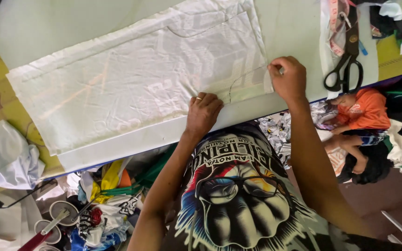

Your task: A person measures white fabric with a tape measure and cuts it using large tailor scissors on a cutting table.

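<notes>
The white cloth [136,83] lies spread flat on the desk [47,32] and serves as the landmark here. A curved line [240,81] is drawn on the cloth near its right edge.

**Grip state**
- The left hand [203,114] rests palm-down on the near edge of the cloth, fingers curled against the surface. It presses rather than grasps; nothing is enclosed in it.
- The right hand [287,79] sits at the right edge of the cloth, its grip pinched on a small pale marker [281,70], probably chalk. The piece is mostly hidden by the fingers, so its shape cannot be told.

**Position relative to the grip**
- The cloth lies under both hands. The curved line runs between them, starting just beside the right hand and ending just above the left hand.
- The black scissors [346,65] lie well to the right of the cloth, beyond the right hand, untouched.

**Risks**
- The cloth shows creases. If the left hand lifts or slides, the layer can shift and the drawn curve can distort.
- The right edge of the cloth lies close to the desk edge. A pull toward the body can drag the cloth off the desk.
- The pinch on the marker is slight; a hard stroke can snap or drop it.
- A child in an orange shirt [366,109] lies on the floor below, right of the cloth; the scissors rest near that desk edge and could fall if knocked.
</notes>
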